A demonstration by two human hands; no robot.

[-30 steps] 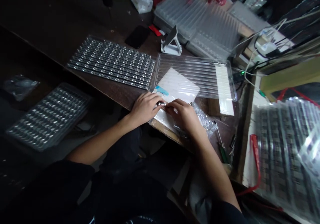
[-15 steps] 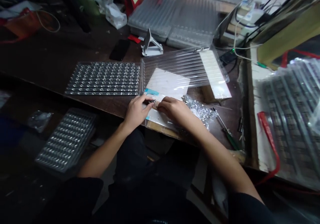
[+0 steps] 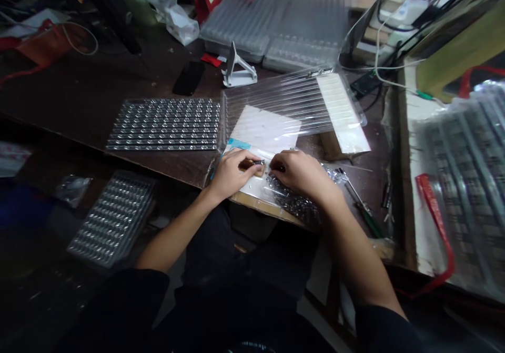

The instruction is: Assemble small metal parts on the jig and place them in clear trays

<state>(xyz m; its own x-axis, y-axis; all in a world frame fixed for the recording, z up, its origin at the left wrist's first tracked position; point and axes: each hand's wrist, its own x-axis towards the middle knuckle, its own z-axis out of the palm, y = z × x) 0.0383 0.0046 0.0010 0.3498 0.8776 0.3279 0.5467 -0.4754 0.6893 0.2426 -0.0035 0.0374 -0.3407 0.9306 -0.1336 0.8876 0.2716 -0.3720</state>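
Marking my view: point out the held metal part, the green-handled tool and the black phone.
Held metal part (image 3: 259, 162), head view: exposed end.
Green-handled tool (image 3: 372, 223), head view: handle.
Black phone (image 3: 189, 78), head view: upper face.

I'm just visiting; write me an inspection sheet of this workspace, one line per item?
Surface: dark table, worn; white board on it.
Things: left hand pinches a small metal part; right hand is over a pile of shiny bits.
Clutter: phone, white stand, green-handled tool.
Hands: bare; right fingertips partly hidden, grip unclear.
Cables: white cable loops at back right.
Surroundings: filled trays lower left; stacked see-through trays behind.
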